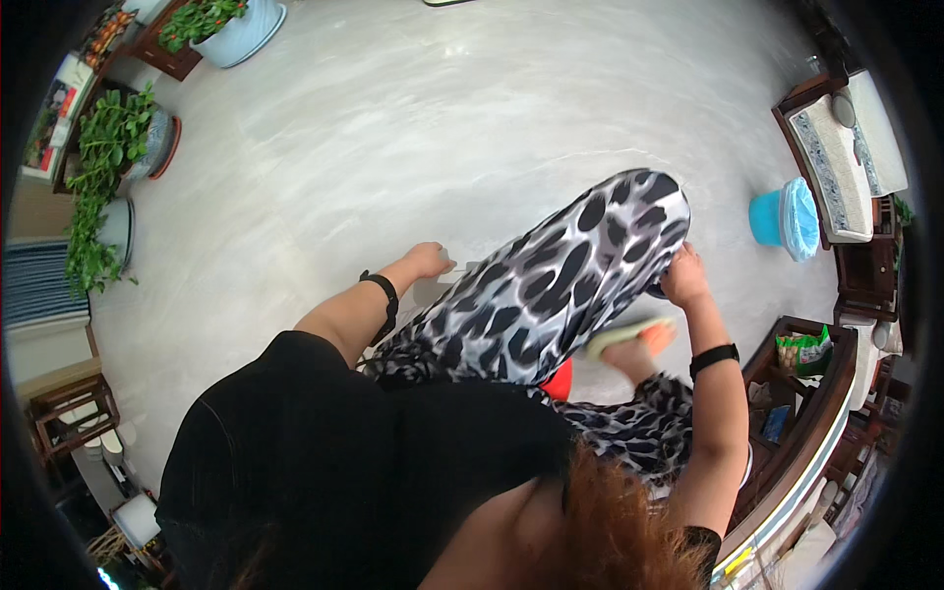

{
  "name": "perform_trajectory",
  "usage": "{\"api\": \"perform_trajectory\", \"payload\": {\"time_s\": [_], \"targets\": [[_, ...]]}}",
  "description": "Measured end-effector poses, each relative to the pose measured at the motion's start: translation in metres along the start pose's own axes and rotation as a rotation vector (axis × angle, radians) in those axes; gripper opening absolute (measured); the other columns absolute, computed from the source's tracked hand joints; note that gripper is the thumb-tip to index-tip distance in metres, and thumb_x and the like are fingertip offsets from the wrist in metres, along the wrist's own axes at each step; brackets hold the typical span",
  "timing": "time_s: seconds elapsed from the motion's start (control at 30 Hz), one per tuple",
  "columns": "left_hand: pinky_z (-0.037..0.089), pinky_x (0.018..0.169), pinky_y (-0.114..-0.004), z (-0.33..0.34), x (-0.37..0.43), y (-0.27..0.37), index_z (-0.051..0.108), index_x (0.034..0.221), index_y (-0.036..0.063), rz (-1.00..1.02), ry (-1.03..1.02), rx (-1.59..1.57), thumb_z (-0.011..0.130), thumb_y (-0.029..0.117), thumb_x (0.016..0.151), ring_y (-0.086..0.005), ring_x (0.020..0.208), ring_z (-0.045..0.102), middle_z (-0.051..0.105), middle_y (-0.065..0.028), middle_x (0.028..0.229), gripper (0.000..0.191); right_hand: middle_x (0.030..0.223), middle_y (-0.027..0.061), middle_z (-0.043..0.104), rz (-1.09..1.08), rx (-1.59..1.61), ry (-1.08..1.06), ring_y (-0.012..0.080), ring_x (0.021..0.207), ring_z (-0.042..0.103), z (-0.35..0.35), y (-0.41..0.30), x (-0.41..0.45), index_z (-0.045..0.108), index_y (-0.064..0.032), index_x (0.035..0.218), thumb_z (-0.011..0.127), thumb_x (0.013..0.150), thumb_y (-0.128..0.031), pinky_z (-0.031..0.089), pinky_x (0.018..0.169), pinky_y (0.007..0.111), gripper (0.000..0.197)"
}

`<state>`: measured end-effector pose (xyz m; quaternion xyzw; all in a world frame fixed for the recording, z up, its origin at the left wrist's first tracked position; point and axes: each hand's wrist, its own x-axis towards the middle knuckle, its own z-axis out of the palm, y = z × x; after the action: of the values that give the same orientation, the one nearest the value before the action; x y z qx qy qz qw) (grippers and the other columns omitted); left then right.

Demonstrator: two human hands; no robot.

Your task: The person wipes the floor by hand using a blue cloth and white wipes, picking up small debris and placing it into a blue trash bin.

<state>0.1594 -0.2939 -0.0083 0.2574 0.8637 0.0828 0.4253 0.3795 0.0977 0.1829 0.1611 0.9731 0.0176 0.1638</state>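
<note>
My left hand is over the pale floor, just left of my raised leg in spotted trousers. Its fingers are small in view and partly curled, and no object shows in them. My right hand is beside the knee at the lower trouser leg, where a dark item shows partly behind the leg; whether the hand grips it or the cloth is unclear. Below lies a pale green slipper with an orange part, by a bare foot. Part of something red shows under the thigh. Black bands circle both wrists.
A blue bin with a plastic liner stands at the right, near a cushioned wooden seat. A dark wooden table with open compartments is close on my right and holds a green packet. Potted plants line the left.
</note>
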Motion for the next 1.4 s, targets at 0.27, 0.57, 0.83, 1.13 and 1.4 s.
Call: {"api": "perform_trajectory", "payload": {"time_s": [0.27,0.57,0.83,1.13,1.4], "targets": [[0.041,0.098,-0.038,-0.05,-0.031,0.016,0.051,0.126,0.0019,0.059,0.405,-0.293,0.059,0.04,0.084,-0.0332,0.116,0.051,0.054,-0.0209,0.124,0.057,0.129,0.0044,0.05,-0.087,0.221,0.063,0.0304,0.113,0.049,0.036,-0.036,0.001,0.056,-0.0172,0.121,0.062,0.068,0.0,0.042,0.096,0.04,0.056],[0.046,0.087,-0.032,-0.268,-0.165,0.167,0.051,0.127,0.0055,0.635,1.18,-0.145,0.062,0.025,0.086,-0.0243,0.105,0.059,0.061,-0.0165,0.115,0.046,0.126,0.0139,0.052,-0.051,0.578,0.503,0.034,0.11,0.05,0.101,-0.096,0.007,0.055,-0.0131,0.12,0.056,0.067,-0.002,0.043,0.094,0.042,0.054],[0.044,0.093,-0.035,-0.264,-0.173,0.311,0.052,0.122,0.0006,1.021,0.851,0.444,0.067,0.023,0.081,-0.0302,0.111,0.055,0.055,-0.0218,0.119,0.049,0.147,0.0106,0.026,-0.345,0.542,-0.044,0.0362,0.125,0.038,0.16,-0.155,-0.003,0.041,-0.025,0.136,0.057,0.073,-0.005,0.038,0.099,0.043,0.068],[0.039,0.099,-0.035,-0.335,-0.081,0.286,0.043,0.135,0.0079,0.659,0.092,0.136,0.058,0.021,0.09,-0.0224,0.118,0.05,0.046,-0.0086,0.135,0.049,0.143,0.0048,0.033,-0.696,0.262,0.045,0.0291,0.122,0.039,0.213,-0.111,0.048,0.045,-0.0302,0.132,0.046,0.085,-0.015,0.039,0.093,0.041,0.05],[0.038,0.1,-0.029,-0.367,0.001,0.213,0.036,0.139,0.0072,0.399,-0.021,-0.377,0.048,0.044,0.092,-0.0215,0.121,0.048,0.044,-0.012,0.137,0.06,0.132,0.0052,0.044,-0.37,0.246,0.366,0.0298,0.111,0.048,0.205,0.007,0.17,0.044,-0.0332,0.132,0.051,0.077,-0.005,0.045,0.084,0.04,0.062]]}}
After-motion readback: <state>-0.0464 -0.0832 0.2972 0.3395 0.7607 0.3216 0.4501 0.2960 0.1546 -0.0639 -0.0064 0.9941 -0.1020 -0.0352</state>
